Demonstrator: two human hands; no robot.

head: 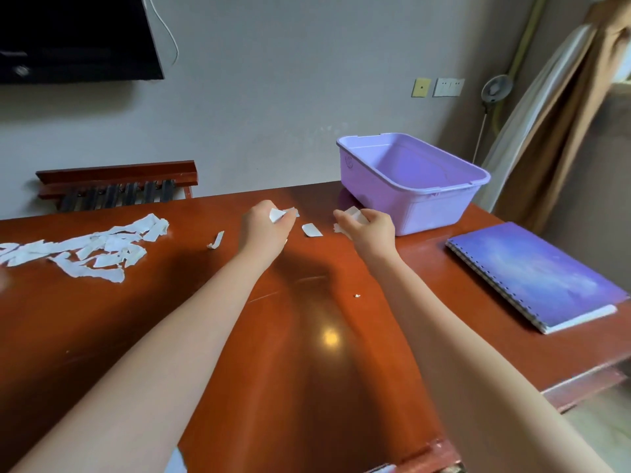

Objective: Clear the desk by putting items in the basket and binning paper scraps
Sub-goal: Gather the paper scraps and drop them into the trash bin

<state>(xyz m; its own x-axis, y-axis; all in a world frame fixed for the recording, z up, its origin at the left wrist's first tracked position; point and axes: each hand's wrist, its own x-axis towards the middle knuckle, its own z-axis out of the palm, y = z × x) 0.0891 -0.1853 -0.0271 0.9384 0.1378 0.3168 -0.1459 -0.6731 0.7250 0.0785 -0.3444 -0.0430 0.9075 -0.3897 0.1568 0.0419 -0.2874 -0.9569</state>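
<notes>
Both my arms reach out over the glossy red-brown desk (307, 336). My left hand (264, 227) pinches white paper scraps (277, 214) between its curled fingers. My right hand (370, 227) grips another white scrap (353, 212) just left of the lilac plastic basket (426, 196), which stands hollow at the desk's far right. One loose scrap (311, 230) lies between my hands and a curled one (216, 240) left of my left hand. A heap of torn white paper strips (92, 249) spreads over the desk's far left. A purple spiral notebook (536, 274) lies at the right.
A tiny paper crumb (357, 296) sits mid-desk. Behind the desk a wooden rack (116, 186) stands against the grey wall, a dark screen (75, 35) hangs top left, and curtains (563, 131) hang at the right. The desk's right edge drops off by the notebook.
</notes>
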